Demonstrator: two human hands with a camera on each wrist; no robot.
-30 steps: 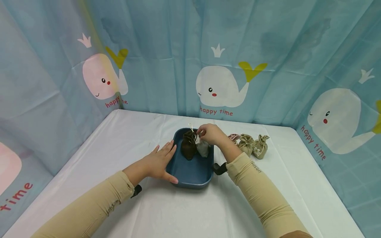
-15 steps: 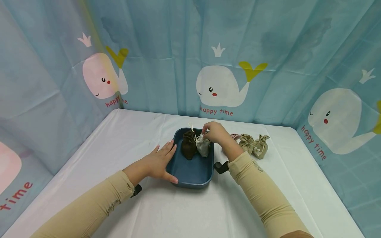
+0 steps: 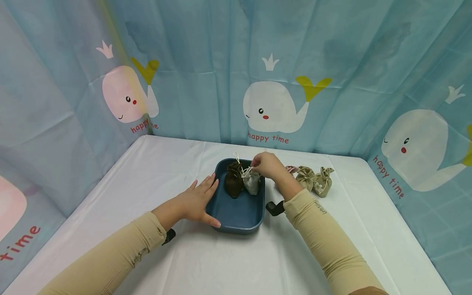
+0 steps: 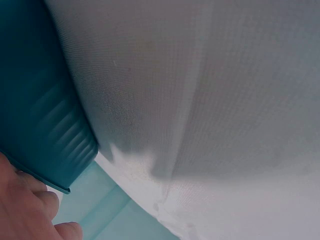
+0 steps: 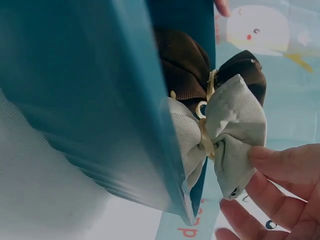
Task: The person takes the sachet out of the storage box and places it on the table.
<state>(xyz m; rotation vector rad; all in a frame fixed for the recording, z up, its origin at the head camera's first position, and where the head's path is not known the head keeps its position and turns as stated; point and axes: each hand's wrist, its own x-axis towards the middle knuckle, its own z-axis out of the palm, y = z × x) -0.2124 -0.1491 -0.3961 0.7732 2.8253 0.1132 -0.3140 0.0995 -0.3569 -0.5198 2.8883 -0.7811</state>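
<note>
In the head view a blue rectangular tray [image 3: 236, 217] stands on the table. A dark brown drawstring pouch [image 3: 234, 182] and a light grey drawstring pouch [image 3: 252, 183] sit side by side in its far half. My right hand [image 3: 268, 165] is above the tray's far right corner. In the right wrist view its thumb and index finger pinch the edge of the grey pouch's gathered top [image 5: 235, 130], above the pale cord. With fingers spread, my left hand [image 3: 197, 200] rests against the tray's left rim; the left wrist view shows only part of that hand [image 4: 25, 210] beside the tray wall.
Right of the tray lie two beige drawstring pouches [image 3: 305, 178], [image 3: 323, 182] and a pink one [image 3: 292, 169], partly hidden by the right forearm. A white cloth [image 3: 177, 164] covers the table. Blue whale-print curtains [image 3: 199, 102] hang behind and at the sides.
My right hand has shifted slightly right, from over the grey pouch's neck to its top edge, uncovering more of the pouch and cord. The left hand and tray have stayed put.
</note>
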